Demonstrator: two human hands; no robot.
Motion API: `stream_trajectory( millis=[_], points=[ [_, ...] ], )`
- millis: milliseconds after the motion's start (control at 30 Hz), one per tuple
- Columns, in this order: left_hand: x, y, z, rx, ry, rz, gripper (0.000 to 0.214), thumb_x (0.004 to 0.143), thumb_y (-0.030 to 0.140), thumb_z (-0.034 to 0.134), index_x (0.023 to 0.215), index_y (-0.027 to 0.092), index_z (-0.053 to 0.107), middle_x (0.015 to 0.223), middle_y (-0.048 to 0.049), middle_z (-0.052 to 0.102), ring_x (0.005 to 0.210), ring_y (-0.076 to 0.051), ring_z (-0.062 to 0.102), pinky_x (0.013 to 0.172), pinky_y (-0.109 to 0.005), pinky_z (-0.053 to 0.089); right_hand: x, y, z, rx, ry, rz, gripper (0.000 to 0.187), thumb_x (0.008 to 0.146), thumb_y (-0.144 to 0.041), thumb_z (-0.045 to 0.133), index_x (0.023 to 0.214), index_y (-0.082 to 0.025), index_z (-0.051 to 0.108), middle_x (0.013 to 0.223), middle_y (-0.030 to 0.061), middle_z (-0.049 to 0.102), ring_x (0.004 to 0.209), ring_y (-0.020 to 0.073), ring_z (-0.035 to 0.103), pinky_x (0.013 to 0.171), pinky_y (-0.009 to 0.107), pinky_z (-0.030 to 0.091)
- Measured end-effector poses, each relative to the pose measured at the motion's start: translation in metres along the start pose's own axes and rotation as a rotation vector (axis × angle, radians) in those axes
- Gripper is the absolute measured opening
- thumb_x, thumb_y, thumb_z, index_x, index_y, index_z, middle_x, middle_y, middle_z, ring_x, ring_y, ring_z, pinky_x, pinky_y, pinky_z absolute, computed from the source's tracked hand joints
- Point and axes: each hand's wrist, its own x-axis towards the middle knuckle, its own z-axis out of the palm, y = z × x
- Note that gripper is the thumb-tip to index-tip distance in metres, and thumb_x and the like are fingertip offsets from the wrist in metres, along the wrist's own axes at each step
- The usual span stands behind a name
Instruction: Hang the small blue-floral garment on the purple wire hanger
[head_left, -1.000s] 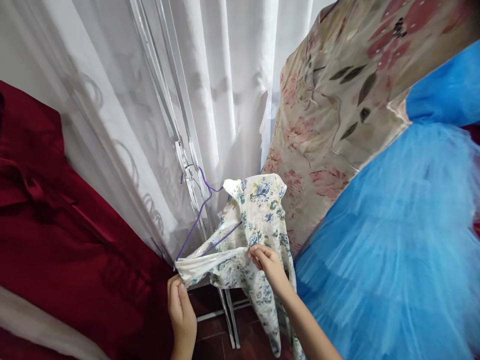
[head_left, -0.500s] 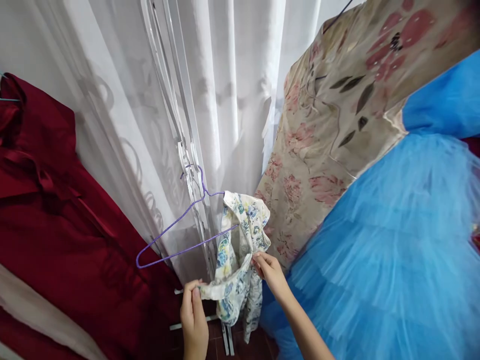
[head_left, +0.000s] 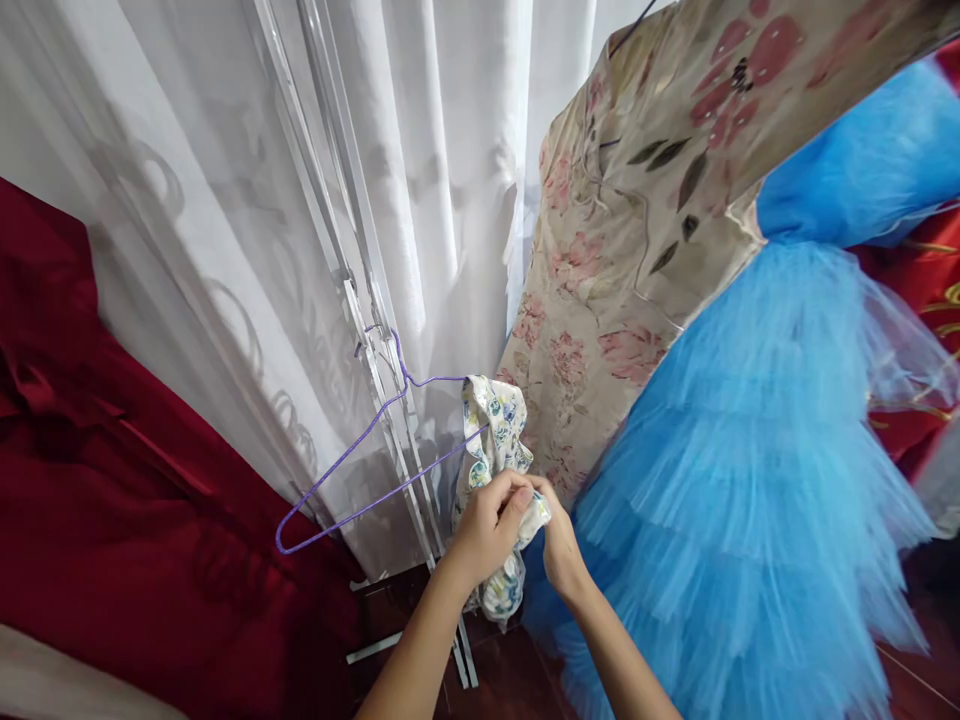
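A small white garment with blue and yellow flowers [head_left: 495, 425] hangs bunched on the right end of a purple wire hanger [head_left: 352, 480]. The hanger's left arm is bare and its hook sits on a clear rack [head_left: 375, 330]. My left hand [head_left: 487, 525] is closed on the bunched cloth, fingers curled round it. Beside it, my right hand [head_left: 556, 540] pinches the same cloth from the right. The two hands touch each other just below the hanger's right end.
White sheer curtains [head_left: 420, 170] fill the back. A dark red garment [head_left: 112, 480] hangs at left. A beige dress with pink flowers [head_left: 637, 230] and a blue tulle skirt [head_left: 757, 470] hang at right. Dark red floor [head_left: 517, 680] shows below.
The left side of the flowered garment has come off the hanger, leaving that arm bare. My left hand moved right to meet my right hand, gathering the cloth into a bunch.
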Motion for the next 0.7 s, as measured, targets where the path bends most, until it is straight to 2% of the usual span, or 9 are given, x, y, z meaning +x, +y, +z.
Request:
stream_trajectory(
  millis=[67, 133, 200, 267, 333, 433, 567, 700],
  points=[
    [0.007, -0.007, -0.002, -0.033, -0.005, 0.0, 0.028, 0.098, 0.041, 0.043, 0.09, 0.018, 0.056, 0.069, 0.0018, 0.045, 0.062, -0.011, 0.042, 0.058, -0.022, 0.032, -0.012, -0.015, 0.0, 0.105, -0.152, 0.092, 0.053, 0.093, -0.063, 0.037, 0.108, -0.021, 0.066, 0.103, 0.0093, 0.068, 0.099, 0.0279, 0.059, 0.092, 0.04, 0.045],
    [0.015, -0.014, -0.007, -0.064, 0.004, -0.001, 0.031, 0.097, 0.044, 0.043, 0.088, 0.017, 0.056, 0.068, 0.0017, 0.045, 0.062, -0.011, 0.042, 0.059, -0.022, 0.033, -0.022, -0.032, -0.001, 0.174, -0.21, 0.216, 0.058, 0.092, -0.067, 0.035, 0.101, -0.02, 0.069, 0.096, 0.0088, 0.068, 0.098, 0.0278, 0.06, 0.09, 0.04, 0.046],
    [0.023, -0.021, -0.013, -0.078, -0.02, -0.001, 0.035, 0.096, 0.048, 0.043, 0.088, 0.017, 0.057, 0.07, 0.0009, 0.048, 0.064, -0.012, 0.044, 0.061, -0.022, 0.036, -0.028, -0.048, 0.0, 0.171, -0.273, 0.294, 0.056, 0.091, -0.067, 0.042, 0.091, -0.018, 0.07, 0.087, 0.0076, 0.068, 0.089, 0.0265, 0.06, 0.084, 0.037, 0.048],
    [0.028, -0.029, -0.017, -0.058, -0.108, 0.006, 0.041, 0.096, 0.052, 0.039, 0.09, 0.016, 0.058, 0.077, -0.0014, 0.054, 0.071, -0.014, 0.05, 0.067, -0.024, 0.04, -0.029, -0.063, 0.001, 0.105, -0.328, 0.299, 0.048, 0.087, -0.062, 0.055, 0.079, -0.016, 0.068, 0.077, 0.0052, 0.065, 0.076, 0.0226, 0.058, 0.073, 0.032, 0.048],
    [0.028, -0.037, -0.017, -0.022, -0.216, 0.018, 0.049, 0.099, 0.053, 0.029, 0.091, 0.015, 0.06, 0.083, -0.0036, 0.059, 0.078, -0.015, 0.054, 0.073, -0.026, 0.042, -0.027, -0.073, 0.001, 0.062, -0.289, 0.259, 0.042, 0.084, -0.057, 0.063, 0.075, -0.015, 0.066, 0.072, 0.0028, 0.063, 0.068, 0.0185, 0.054, 0.065, 0.028, 0.045],
    [0.022, -0.047, -0.011, 0.029, -0.315, 0.045, 0.06, 0.1, 0.052, 0.015, 0.089, 0.015, 0.06, 0.083, -0.0055, 0.061, 0.079, -0.017, 0.055, 0.076, -0.028, 0.043, -0.022, -0.074, -0.007, 0.08, -0.144, 0.208, 0.039, 0.084, -0.053, 0.064, 0.073, -0.015, 0.064, 0.069, 0.0015, 0.061, 0.064, 0.0164, 0.051, 0.061, 0.026, 0.042],
    [0.021, -0.054, -0.003, 0.099, -0.348, 0.106, 0.063, 0.095, 0.064, 0.02, 0.074, 0.017, 0.057, 0.073, -0.0042, 0.055, 0.071, -0.017, 0.05, 0.075, -0.03, 0.042, -0.021, -0.065, -0.024, 0.172, -0.055, 0.269, 0.037, 0.08, -0.051, 0.07, 0.072, -0.016, 0.066, 0.067, 0.0027, 0.063, 0.064, 0.0182, 0.054, 0.061, 0.028, 0.045],
    [0.039, -0.056, -0.009, 0.152, -0.296, 0.144, 0.066, 0.09, 0.072, 0.026, 0.074, 0.018, 0.059, 0.073, -0.005, 0.058, 0.076, -0.02, 0.053, 0.087, -0.034, 0.04, -0.016, -0.067, -0.027, 0.358, -0.052, 0.371, 0.032, 0.081, -0.047, 0.07, 0.092, -0.018, 0.071, 0.082, 0.0076, 0.071, 0.077, 0.025, 0.064, 0.073, 0.034, 0.05]
  ],
)
